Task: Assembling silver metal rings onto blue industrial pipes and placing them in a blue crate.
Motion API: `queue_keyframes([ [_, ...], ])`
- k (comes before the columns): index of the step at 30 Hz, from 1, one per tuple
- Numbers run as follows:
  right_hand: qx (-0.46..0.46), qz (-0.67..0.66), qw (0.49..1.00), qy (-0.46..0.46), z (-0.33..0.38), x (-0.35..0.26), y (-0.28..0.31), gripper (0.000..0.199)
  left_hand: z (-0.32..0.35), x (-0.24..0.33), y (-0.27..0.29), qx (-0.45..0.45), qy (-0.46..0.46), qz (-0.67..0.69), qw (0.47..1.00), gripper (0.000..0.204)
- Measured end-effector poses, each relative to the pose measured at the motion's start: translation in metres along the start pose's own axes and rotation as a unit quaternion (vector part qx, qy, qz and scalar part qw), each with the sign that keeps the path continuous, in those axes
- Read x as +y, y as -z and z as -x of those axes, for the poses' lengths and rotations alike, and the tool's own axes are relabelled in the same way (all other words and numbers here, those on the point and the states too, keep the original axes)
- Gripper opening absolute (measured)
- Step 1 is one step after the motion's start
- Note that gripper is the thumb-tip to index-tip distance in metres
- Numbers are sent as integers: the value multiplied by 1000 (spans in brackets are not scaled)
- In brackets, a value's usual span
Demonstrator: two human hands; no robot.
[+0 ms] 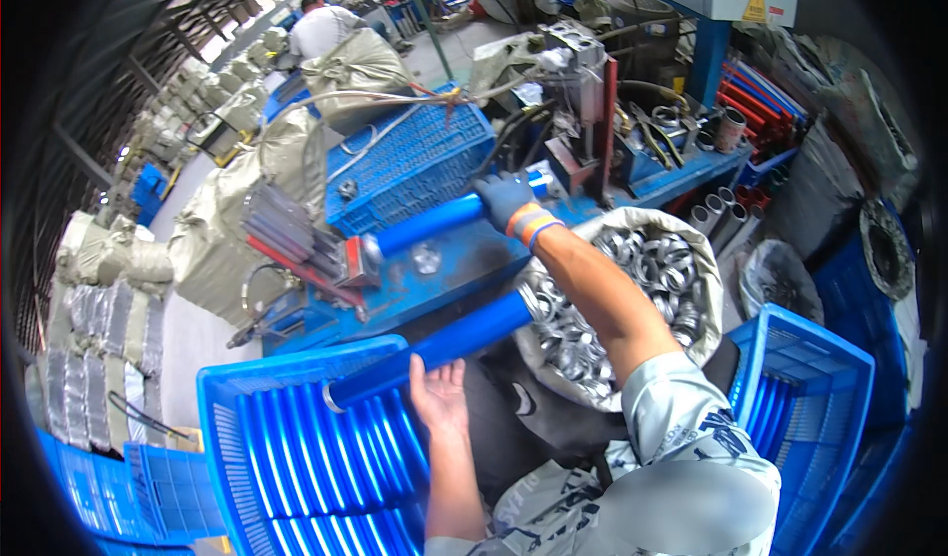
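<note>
My right hand (504, 198), in a dark blue glove with an orange cuff, grips a blue tube (434, 221) lying on the blue machine bench (464, 270); the tube's left end sits against a red clamp (348, 260). My bare left hand (437, 390) is closed around a second blue tube (434, 347), held slanted over the rim of a blue plastic crate (237, 398) full of more blue tubes. The second tube's upper end carries a metal ring and reaches a sack of silver metal rings (652, 270).
A second blue crate (810, 358) stands at my right. Grey sacks (222, 230) pile up on the left, a blue basket (415, 156) sits behind the bench, and a person in white (321, 28) works far back. Grey pipes (716, 210) lean nearby.
</note>
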State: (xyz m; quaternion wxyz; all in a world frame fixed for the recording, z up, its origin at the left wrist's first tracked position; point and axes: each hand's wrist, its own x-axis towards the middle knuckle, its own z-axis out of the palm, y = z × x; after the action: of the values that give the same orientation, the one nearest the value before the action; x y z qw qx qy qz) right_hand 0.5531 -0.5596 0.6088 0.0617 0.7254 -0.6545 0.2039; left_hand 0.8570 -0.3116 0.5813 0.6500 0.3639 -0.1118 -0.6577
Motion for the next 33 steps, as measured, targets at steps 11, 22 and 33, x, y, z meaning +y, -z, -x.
queue_keyframes([
  [11, 180, -549, 807, -121, 229, 42, 302, 73, -199, -68, -155, -48, -10, -138, 989, 76],
  [22, 366, -310, 757, -443, 726, 179, 290, 77, -293, -102, -128, 16, 62, -178, 982, 89],
  [33, -65, -129, 682, -717, 859, 163, 85, 98, -386, 26, -76, -55, 156, -289, 943, 107],
])
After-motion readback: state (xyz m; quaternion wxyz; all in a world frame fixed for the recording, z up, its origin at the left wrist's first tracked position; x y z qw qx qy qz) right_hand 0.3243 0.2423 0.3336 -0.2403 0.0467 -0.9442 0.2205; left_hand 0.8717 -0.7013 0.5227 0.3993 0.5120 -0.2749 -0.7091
